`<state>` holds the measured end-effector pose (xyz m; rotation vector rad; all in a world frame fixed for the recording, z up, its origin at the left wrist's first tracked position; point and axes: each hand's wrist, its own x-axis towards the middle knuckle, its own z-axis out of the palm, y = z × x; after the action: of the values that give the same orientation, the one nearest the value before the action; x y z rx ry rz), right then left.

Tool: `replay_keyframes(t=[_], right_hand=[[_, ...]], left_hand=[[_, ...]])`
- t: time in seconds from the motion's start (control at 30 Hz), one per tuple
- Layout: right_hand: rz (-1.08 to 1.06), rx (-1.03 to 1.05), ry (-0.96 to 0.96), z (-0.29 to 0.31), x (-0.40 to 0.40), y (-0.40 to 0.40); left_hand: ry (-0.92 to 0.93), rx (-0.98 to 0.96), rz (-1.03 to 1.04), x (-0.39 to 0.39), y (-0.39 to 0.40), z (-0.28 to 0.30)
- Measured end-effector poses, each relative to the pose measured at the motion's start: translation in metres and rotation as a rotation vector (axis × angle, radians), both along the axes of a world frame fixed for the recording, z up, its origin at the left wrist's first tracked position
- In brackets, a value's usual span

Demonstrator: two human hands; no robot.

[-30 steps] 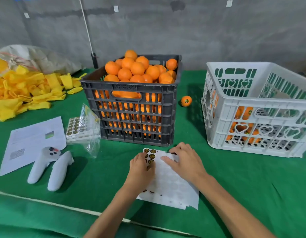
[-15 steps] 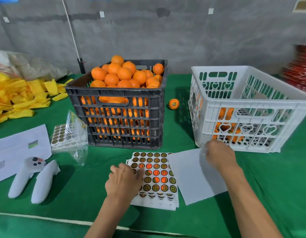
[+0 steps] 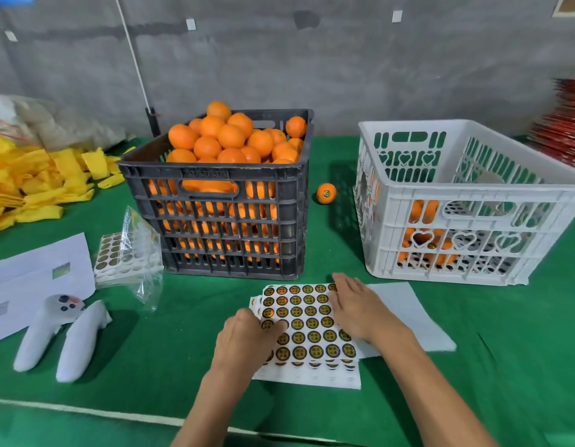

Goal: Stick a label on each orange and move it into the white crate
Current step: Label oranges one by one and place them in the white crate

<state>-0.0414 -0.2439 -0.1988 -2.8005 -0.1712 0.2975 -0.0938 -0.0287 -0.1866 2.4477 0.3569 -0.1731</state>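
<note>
I see the green surface (image 3: 473, 366) spread wide; on it the white crate (image 3: 466, 201) sits at about two o'clock, a few oranges low inside it; the dark crate (image 3: 221, 221) stands at twelve o'clock, heaped with oranges (image 3: 229, 137) above its rim; between the crates one labelled orange (image 3: 326, 193) lies alone on the cloth; the label sheet (image 3: 307, 330) lies at six o'clock, just in front of the dark crate; a blank backing sheet (image 3: 408, 314) pokes out beneath it at three o'clock; my right hand (image 3: 357, 308) rests flat on the sheet's right edge, fingers straight; my left hand (image 3: 247, 340) has curled fingers, its fingertips picking at a label on the left side.
</note>
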Motion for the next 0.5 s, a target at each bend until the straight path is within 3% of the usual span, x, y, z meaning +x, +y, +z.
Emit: replay_keyframes(t=[0.13, 0.27, 0.4, 0.5], right_hand=[[-0.056, -0.029, 0.107, -0.010, 0.001, -0.013], [-0.153, -0.124, 0.161, -0.011, 0.003, -0.040], [-0.139, -0.103, -0.111, -0.012, 0.003, -0.032], [-0.140, 0.207, -0.228, -0.006, 0.006, -0.023]], left_hand=[[-0.041, 0.224, -0.001, -0.007, -0.003, -0.003], [-0.048, 0.160, -0.008, -0.006, -0.002, -0.005], [-0.016, 0.070, -0.015, -0.001, -0.001, -0.002], [0.032, -0.058, -0.010, 0.004, -0.001, -0.004]])
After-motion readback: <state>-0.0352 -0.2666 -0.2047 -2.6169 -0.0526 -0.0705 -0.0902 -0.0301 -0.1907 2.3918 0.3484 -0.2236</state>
